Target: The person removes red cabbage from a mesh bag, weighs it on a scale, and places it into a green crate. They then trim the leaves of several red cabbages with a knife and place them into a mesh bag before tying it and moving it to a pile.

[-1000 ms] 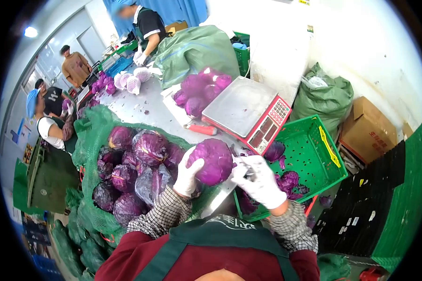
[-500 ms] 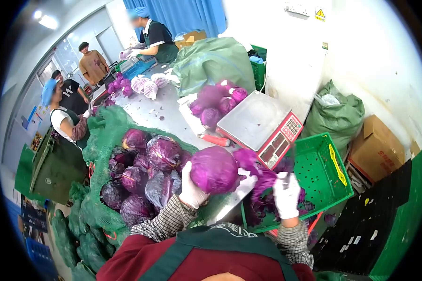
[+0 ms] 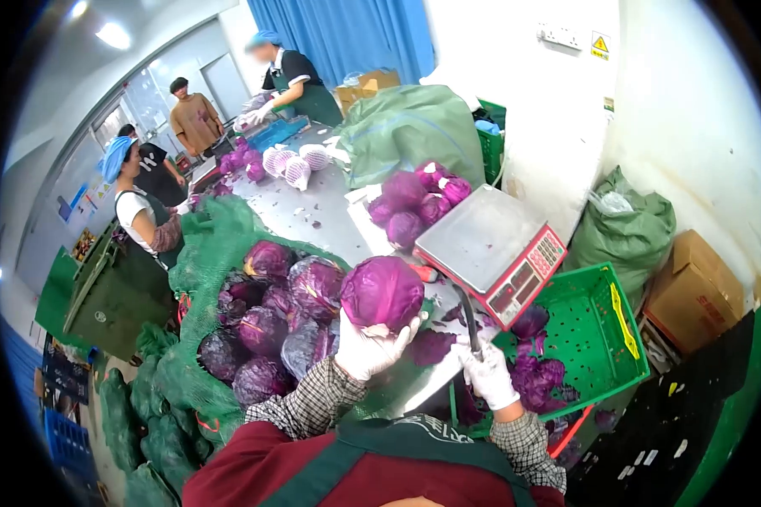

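On the upturned palm and fingers of my gloved left hand (image 3: 372, 345) rests a purple cabbage (image 3: 382, 292), held above the metal table. My gloved right hand (image 3: 488, 374) is closed round the handle of a knife (image 3: 468, 319), whose dark blade points up and away from me. Loose purple leaves (image 3: 432, 346) lie on the table between my hands. To the right of my right hand, more leaves (image 3: 539, 382) are in the green crate (image 3: 585, 296). Left of my left hand, several cabbages (image 3: 263, 329) sit in an open green net bag (image 3: 196, 291).
A weighing scale (image 3: 482, 232) stands on the table (image 3: 347, 241), beside several trimmed cabbages (image 3: 406, 230). Behind is a large green sack (image 3: 414, 131). Co-workers (image 3: 300, 93) stand at the far side and left. A cardboard box (image 3: 693, 291) sits at the right.
The cabbage is now lower on my left palm. My right hand has moved left from over the crate, and the knife now shows clearly. The loose leaves near the cabbage have dropped. The whole view has shifted.
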Motion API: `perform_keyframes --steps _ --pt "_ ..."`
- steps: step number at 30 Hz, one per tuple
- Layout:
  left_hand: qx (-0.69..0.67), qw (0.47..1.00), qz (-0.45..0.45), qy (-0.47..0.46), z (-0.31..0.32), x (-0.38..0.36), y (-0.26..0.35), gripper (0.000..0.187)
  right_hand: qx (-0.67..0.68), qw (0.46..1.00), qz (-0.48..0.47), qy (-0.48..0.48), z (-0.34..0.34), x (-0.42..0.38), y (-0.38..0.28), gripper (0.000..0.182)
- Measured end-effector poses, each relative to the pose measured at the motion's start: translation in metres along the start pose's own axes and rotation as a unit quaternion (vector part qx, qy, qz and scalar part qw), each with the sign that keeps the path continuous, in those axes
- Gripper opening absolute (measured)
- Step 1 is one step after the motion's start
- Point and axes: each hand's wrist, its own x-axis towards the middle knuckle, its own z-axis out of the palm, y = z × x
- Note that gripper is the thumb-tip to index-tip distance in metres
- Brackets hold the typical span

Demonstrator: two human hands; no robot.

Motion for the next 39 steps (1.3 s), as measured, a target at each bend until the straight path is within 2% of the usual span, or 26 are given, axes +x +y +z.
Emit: perform_keyframes --steps 6,7,10,14,15,16,17,18,19,20,21,22,23,24,25,26,27,28,30,31,34,35,36,37,38,39 --pt "0.089 0.991 0.104 -0.009 0.002 -0.007 0.021 0.081 0.024 0.999 0.021 -0.008 0.025 0.002 0.027 0.026" --pt "0.122 0.983 0.134 0.011 0.003 -0.006 0.025 0.092 0.028 0.999 0.040 -0.009 0.028 0.004 0.035 0.026" --pt "0.122 0.978 0.168 0.032 0.018 -0.010 0.032 0.093 0.097 0.993 0.068 -0.025 0.038 0.002 0.045 0.024" --pt "0.152 0.966 0.200 0.059 0.075 -0.018 0.042 0.070 0.097 0.988 0.088 -0.079 0.049 -0.007 0.062 0.023" --pt "0.194 0.958 0.205 0.053 0.087 -0.016 0.057 0.073 0.055 0.991 0.053 -0.107 0.050 -0.010 0.069 0.025" --pt "0.236 0.948 0.209 0.047 0.097 -0.017 0.074 0.076 0.006 0.990 0.068 -0.124 0.049 -0.012 0.072 0.027" --pt "0.344 0.886 0.307 0.048 0.104 -0.011 0.095 0.077 -0.060 0.986 0.023 -0.152 0.044 -0.012 0.097 0.030" --pt "0.445 0.800 0.398 0.047 0.109 -0.004 0.120 0.077 -0.089 0.981 0.007 -0.172 0.041 -0.011 0.108 0.030" --pt "0.587 0.682 0.433 0.046 0.119 0.001 0.147 0.076 -0.118 0.974 -0.021 -0.193 0.039 -0.009 0.116 0.029" --pt "0.708 0.540 0.453 0.042 0.125 0.007 0.175 0.076 -0.140 0.967 -0.049 -0.206 0.037 -0.006 0.124 0.029" --pt "0.769 0.355 0.518 0.124 0.114 0.020 0.215 0.076 -0.145 0.967 -0.056 -0.202 0.036 -0.003 0.128 0.028" --pt "0.819 0.240 0.495 0.163 0.114 0.031 0.243 0.085 -0.161 0.964 -0.091 -0.192 0.038 0.000 0.125 0.026" --pt "0.859 0.165 0.445 0.195 0.122 0.039 0.247 0.089 0.013 0.981 0.152 -0.119 0.049 0.001 0.098 0.023" --pt "0.889 0.088 0.390 0.224 0.128 0.047 0.252 0.092 -0.041 0.983 0.130 -0.126 0.044 0.005 0.105 0.020" --pt "0.897 0.044 0.379 0.224 0.107 0.062 0.296 0.090 -0.037 0.982 0.143 -0.115 0.040 0.009 0.115 0.019" --pt "0.925 -0.026 0.278 0.258 0.114 0.069 0.298 0.091 -0.032 0.982 0.156 -0.102 0.038 0.014 0.116 0.019" --pt "0.940 -0.054 0.188 0.280 0.114 0.079 0.307 0.095 -0.193 0.967 -0.037 -0.162 0.034 0.019 0.113 0.021" --pt "0.945 -0.082 0.097 0.300 0.112 0.089 0.314 0.099 -0.031 0.985 0.156 -0.073 0.035 0.020 0.112 0.023" --pt "0.940 -0.150 -0.006 0.306 0.100 0.107 0.334 0.099 -0.020 0.979 0.197 -0.050 0.035 0.027 0.098 0.025" --pt "0.932 -0.185 -0.041 0.309 0.096 0.113 0.337 0.098 -0.040 0.978 0.200 -0.050 0.041 0.034 0.063 0.025" --pt "0.929 -0.161 -0.019 0.334 0.061 0.122 0.383 0.098 -0.031 0.973 0.224 -0.042 0.041 0.040 0.075 0.026" --pt "0.925 -0.099 0.005 0.367 0.049 0.126 0.402 0.097 -0.051 0.976 0.207 -0.042 0.040 0.042 0.077 0.026" --pt "0.927 -0.099 -0.011 0.361 0.056 0.125 0.402 0.083 -0.012 0.969 0.244 -0.036 0.044 0.044 0.070 0.027" --pt "0.925 -0.120 0.013 0.361 0.048 0.123 0.425 0.062 -0.003 0.973 0.225 -0.043 0.045 0.044 0.073 0.027" --pt "0.911 -0.131 0.074 0.384 0.052 0.116 0.431 0.048 0.006 0.978 0.204 -0.052 0.046 0.043 0.076 0.028" --pt "0.895 -0.159 0.156 0.387 0.055 0.106 0.442 0.052 -0.047 0.980 0.184 -0.065 0.048 0.043 0.073 0.028"
